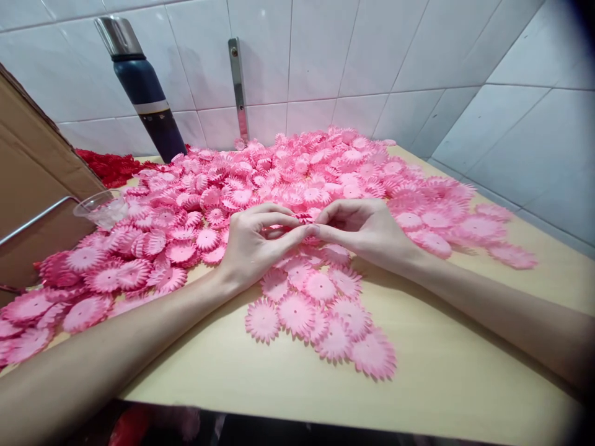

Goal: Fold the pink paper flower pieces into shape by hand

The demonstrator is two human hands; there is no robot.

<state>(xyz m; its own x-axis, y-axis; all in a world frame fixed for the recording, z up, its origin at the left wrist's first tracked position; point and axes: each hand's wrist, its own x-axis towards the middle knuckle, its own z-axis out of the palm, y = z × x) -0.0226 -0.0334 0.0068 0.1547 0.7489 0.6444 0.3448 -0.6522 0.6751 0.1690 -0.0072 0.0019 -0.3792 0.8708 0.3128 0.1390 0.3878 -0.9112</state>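
My left hand [253, 241] and my right hand [365, 232] meet above the middle of the table, thumb tips touching. Both are closed in a pinch on a pink flower petal disc [305, 217]; only a bit of its darker pink edge shows between the fingers, and the rest is hidden. Below the hands lies a loose group of flat pink petal discs [297, 313] with notched edges and small centre holes. Behind them spreads a large heap of similar pink petal discs [325, 167], overlapping at many angles.
A dark blue bottle [149, 99] with a silver cap stands at the back left beside red petal pieces [109, 167]. A clear plastic cup [105, 210] lies near a cardboard box [37, 161]. A metal strip [238, 87] is fixed to the tiled wall [325, 49] behind the wooden table [465, 347].
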